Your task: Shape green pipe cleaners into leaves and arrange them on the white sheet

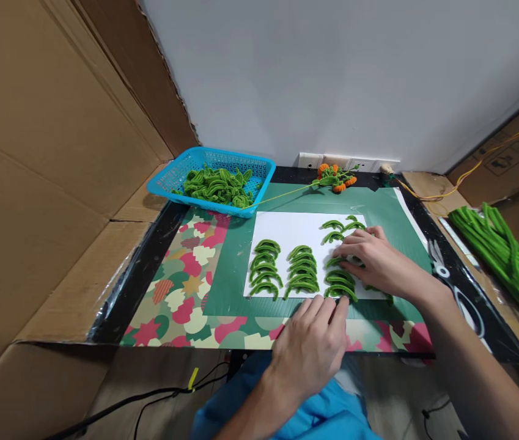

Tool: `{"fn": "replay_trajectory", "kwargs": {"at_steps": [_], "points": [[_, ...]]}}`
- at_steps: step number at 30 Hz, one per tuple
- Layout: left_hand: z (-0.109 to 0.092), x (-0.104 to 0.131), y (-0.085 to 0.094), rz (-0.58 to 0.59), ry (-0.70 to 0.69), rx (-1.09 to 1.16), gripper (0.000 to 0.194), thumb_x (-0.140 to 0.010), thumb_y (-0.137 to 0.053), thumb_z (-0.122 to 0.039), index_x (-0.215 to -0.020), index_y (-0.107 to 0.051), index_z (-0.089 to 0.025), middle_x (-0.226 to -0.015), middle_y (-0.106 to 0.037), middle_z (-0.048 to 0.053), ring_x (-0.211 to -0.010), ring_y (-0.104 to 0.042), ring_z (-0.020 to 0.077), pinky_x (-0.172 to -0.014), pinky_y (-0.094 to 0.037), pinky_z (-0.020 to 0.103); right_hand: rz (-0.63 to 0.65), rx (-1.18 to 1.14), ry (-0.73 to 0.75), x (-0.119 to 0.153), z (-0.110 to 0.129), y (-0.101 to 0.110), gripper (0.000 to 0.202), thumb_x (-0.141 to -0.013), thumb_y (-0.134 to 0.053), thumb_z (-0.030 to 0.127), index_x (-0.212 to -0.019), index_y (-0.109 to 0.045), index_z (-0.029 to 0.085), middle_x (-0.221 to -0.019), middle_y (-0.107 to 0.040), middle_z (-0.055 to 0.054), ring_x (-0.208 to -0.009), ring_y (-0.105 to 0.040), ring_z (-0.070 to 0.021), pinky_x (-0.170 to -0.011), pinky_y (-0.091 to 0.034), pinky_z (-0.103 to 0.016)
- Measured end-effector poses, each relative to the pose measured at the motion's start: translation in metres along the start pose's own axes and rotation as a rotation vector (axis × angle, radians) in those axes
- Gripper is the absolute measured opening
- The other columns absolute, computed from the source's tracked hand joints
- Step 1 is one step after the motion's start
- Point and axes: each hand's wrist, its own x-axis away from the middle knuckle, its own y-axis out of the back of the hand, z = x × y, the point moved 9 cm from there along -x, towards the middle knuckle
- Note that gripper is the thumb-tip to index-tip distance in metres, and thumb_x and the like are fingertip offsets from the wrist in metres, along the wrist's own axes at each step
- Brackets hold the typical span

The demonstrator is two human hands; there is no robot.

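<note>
Curved green pipe-cleaner pieces lie in stacked columns on a white sheet of paper (287,226): a left column (265,269), a middle column (302,269) and another (340,284) below my right hand. My right hand (371,256) reaches over the sheet from the right, thumb and fingers closing about a curved green piece (333,262) in that column; the hand partly hides pieces further right. Looser curved pieces (332,225) sit above it. My left hand (316,336) rests at the sheet's lower edge, fingers laid forward, fingertips close to the lowest piece of that column.
A blue basket (268,177) holds a heap of green pieces. Orange pipe-cleaner flowers (338,177) lie at the back by wall sockets (364,164). Scissors (442,269) and a bundle of green pipe cleaners (507,263) are at right. Under the sheet is a green mat (231,275).
</note>
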Motion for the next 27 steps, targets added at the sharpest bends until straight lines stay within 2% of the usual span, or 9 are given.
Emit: {"fn": "replay_trajectory", "kwargs": {"at_steps": [4,10,17,23,27], "points": [[-0.001,0.0,0.001,-0.012,-0.013,-0.015,0.048,-0.103,-0.054,-0.02,-0.15,-0.05,-0.011,-0.106,-0.064,0.006,-0.097,-0.06,0.0236,-0.084,-0.051,0.039,-0.022,0.012,-0.009,-0.002,-0.004,0.001,0.022,-0.103,-0.063,0.015,-0.119,-0.074,0.025,-0.109,-0.074,-0.005,-0.107,-0.062,-0.0266,-0.097,-0.034,-0.047],[-0.002,0.001,0.001,-0.026,-0.017,-0.01,0.044,-0.102,-0.055,-0.019,-0.146,-0.054,-0.011,-0.104,-0.065,0.006,-0.095,-0.061,0.0233,-0.083,-0.052,0.04,-0.032,0.027,0.029,-0.003,0.001,0.004,0.015,-0.103,-0.067,0.024,-0.116,-0.074,0.024,-0.108,-0.074,-0.006,-0.105,-0.064,-0.0269,-0.098,-0.035,-0.048],[-0.003,0.009,0.011,-0.172,-0.068,0.043,0.034,-0.102,-0.051,-0.015,-0.135,-0.06,-0.014,-0.089,-0.063,0.004,-0.083,-0.059,0.0218,-0.075,-0.048,0.038,-0.048,0.045,0.026,-0.005,0.001,0.003,0.016,-0.103,-0.067,0.024,-0.118,-0.072,0.024,-0.111,-0.074,-0.007,-0.108,-0.065,-0.0279,-0.098,-0.037,-0.048],[0.0,0.006,0.006,-0.121,-0.034,0.024,0.04,-0.102,-0.053,-0.017,-0.142,-0.056,-0.014,-0.095,-0.063,0.004,-0.087,-0.059,0.0224,-0.077,-0.048,0.039,-0.043,0.034,0.016,-0.005,0.0,0.001,0.015,-0.103,-0.066,0.021,-0.115,-0.072,0.024,-0.111,-0.074,-0.006,-0.108,-0.065,-0.0274,-0.1,-0.036,-0.049],[-0.003,0.003,0.005,-0.061,-0.047,0.001,0.042,-0.102,-0.053,-0.018,-0.144,-0.055,-0.014,-0.099,-0.064,0.005,-0.09,-0.06,0.0232,-0.077,-0.049,0.039,-0.032,0.019,0.036,-0.004,0.0,0.0,0.019,-0.102,-0.063,0.016,-0.117,-0.072,0.023,-0.111,-0.075,-0.007,-0.106,-0.067,-0.026,-0.099,-0.037,-0.045]]}}
